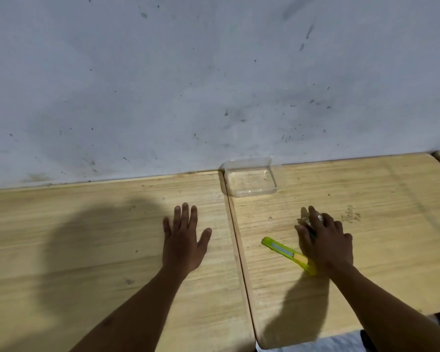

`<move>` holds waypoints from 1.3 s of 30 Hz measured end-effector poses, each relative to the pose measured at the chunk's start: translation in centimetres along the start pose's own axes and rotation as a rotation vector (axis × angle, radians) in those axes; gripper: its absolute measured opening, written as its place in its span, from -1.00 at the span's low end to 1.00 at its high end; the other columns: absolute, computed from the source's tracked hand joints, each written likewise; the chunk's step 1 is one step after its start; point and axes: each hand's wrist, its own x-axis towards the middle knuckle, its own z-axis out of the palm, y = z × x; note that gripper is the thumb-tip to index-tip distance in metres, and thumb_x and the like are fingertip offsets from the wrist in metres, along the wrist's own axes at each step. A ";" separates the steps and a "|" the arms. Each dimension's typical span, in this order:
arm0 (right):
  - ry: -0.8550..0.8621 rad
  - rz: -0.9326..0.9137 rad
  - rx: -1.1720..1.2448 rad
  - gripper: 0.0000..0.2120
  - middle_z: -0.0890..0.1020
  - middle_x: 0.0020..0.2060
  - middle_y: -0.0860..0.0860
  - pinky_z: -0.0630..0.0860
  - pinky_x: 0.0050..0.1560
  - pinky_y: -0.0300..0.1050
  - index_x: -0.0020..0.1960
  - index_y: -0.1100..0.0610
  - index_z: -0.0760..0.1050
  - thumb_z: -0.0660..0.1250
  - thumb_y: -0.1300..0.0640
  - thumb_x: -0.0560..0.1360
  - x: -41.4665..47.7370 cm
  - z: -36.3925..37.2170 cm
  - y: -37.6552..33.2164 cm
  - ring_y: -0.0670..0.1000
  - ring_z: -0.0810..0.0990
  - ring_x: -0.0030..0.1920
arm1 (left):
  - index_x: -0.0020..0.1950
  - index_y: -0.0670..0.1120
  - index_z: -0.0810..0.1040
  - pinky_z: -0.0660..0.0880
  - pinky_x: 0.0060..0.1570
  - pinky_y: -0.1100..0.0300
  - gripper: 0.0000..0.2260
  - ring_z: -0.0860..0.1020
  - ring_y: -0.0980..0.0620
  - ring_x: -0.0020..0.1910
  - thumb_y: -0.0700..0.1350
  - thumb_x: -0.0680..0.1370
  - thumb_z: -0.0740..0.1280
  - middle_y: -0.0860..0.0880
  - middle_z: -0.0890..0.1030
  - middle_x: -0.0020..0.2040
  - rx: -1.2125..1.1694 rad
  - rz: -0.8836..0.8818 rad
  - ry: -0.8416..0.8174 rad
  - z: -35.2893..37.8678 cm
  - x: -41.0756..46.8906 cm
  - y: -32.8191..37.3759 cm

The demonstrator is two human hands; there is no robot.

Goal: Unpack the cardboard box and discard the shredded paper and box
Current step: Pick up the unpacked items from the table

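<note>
The left hand (182,240) lies flat and empty on the bench (99,224); the right hand (324,240) covers something small and crinkly, grip unclear, and could catch the green cutter (287,255) just beside it.

A faint scrawl (350,214) is scratched into the wooden table (381,240) beside the right hand (325,240); it cannot be read.

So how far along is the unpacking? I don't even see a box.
No box or shredded paper is in view, so progress can't be judged. The left hand lies flat on the table; the right hand covers something small beside a green utility knife.
</note>
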 end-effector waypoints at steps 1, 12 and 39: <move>0.002 0.026 0.009 -0.40 0.44 0.34 0.12 0.46 0.11 0.22 0.55 -0.06 0.11 0.09 -0.25 0.58 -0.1 0.0 -0.4 0.20 0.43 0.25 | 0.60 -0.04 0.00 -0.12 0.52 -0.18 -0.33 -0.15 -0.08 0.58 0.30 0.59 -0.07 -0.08 -0.04 0.61 0.003 0.000 -0.004 0.0 0.0 0.0; 0.008 -0.040 0.028 -0.48 0.52 0.21 0.17 0.50 0.02 0.17 0.43 -0.03 0.32 -0.01 -0.20 0.56 3.0 -1.6 -0.3 0.22 0.49 0.15 | 0.59 -0.04 0.10 -0.12 0.53 -0.08 -0.41 0.01 -0.06 0.58 0.21 0.63 0.02 -0.09 0.14 0.59 -0.564 -0.207 0.033 -1.7 5.1 4.8; -0.150 -0.798 -0.082 -0.40 0.45 0.36 0.08 0.38 0.26 0.10 0.56 -0.05 0.14 0.07 -0.25 0.58 16.4 -3.4 -14.6 0.14 0.43 0.30 | 0.24 -0.04 0.61 0.54 -0.39 0.25 -0.70 0.57 0.01 -0.20 -0.18 0.59 0.19 -0.05 0.63 0.11 -1.134 -0.643 0.029 -7.2 14.7 11.6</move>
